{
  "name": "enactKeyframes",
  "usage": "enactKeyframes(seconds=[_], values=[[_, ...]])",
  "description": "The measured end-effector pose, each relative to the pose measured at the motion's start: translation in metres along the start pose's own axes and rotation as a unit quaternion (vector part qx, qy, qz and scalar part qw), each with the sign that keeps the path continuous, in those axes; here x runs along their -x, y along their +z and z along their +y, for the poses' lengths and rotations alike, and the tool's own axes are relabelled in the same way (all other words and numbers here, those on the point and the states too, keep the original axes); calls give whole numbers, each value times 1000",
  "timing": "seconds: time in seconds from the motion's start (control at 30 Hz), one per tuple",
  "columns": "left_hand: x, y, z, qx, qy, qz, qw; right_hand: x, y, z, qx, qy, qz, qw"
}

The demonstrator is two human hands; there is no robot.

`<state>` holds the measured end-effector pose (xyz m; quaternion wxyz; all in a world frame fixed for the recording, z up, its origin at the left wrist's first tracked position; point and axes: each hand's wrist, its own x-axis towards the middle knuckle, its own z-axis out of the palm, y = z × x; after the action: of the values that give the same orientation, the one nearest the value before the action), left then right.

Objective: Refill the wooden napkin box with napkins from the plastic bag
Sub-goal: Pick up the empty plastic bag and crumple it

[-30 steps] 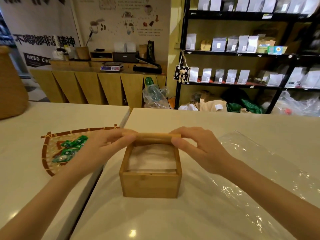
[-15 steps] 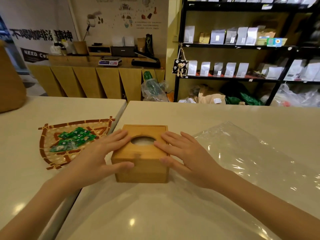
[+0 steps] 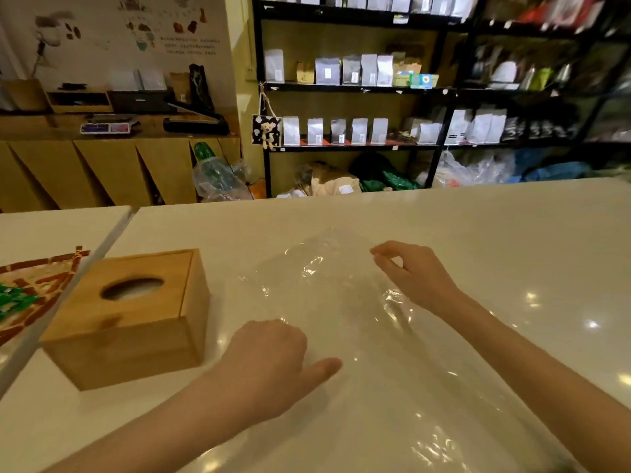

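Observation:
The wooden napkin box (image 3: 136,322) stands at the left of the white table (image 3: 478,227) with its lid on. White napkin shows through the oval hole (image 3: 133,288) in the lid. To its right the clear plastic bag (image 3: 341,302) lies flat and looks empty. My left hand (image 3: 273,353) rests on the bag's near left edge, fingers curled under and thumb pointing right. My right hand (image 3: 409,278) is at the bag's far right edge, thumb and forefinger pinched together on the film. Neither hand touches the box.
A woven tray (image 3: 41,285) with green sachets (image 3: 13,300) sits on the neighbouring table at the far left, across a narrow gap (image 3: 68,285). Black shelves (image 3: 358,87) with pouches and a wooden counter (image 3: 102,165) stand behind the table.
The lid went onto the box, then both hands left it and moved right onto the plastic bag. The view has swung right, so the box now sits at the left.

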<state>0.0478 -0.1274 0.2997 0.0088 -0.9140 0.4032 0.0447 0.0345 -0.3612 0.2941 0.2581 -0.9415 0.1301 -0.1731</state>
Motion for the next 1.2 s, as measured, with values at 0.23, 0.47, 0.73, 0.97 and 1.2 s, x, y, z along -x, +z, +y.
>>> enactKeyframes(seconds=[0.23, 0.47, 0.73, 0.97, 1.2], values=[[-30, 25, 29, -89, -37, 7, 995, -3, 0, 73, 181, 124, -33, 975], [-76, 35, 5, -54, -182, 23, 982, -20, 6, 80, 118, 185, -14, 975], [-101, 41, -21, 139, -186, 61, 971, -26, 11, 77, -133, 229, 115, 957], [-103, 36, -16, 458, -159, 203, 851, -23, 2, 82, -356, 209, 147, 899], [-98, 21, -20, 645, -202, 261, 689, -23, -16, 80, -445, 193, 136, 864]])
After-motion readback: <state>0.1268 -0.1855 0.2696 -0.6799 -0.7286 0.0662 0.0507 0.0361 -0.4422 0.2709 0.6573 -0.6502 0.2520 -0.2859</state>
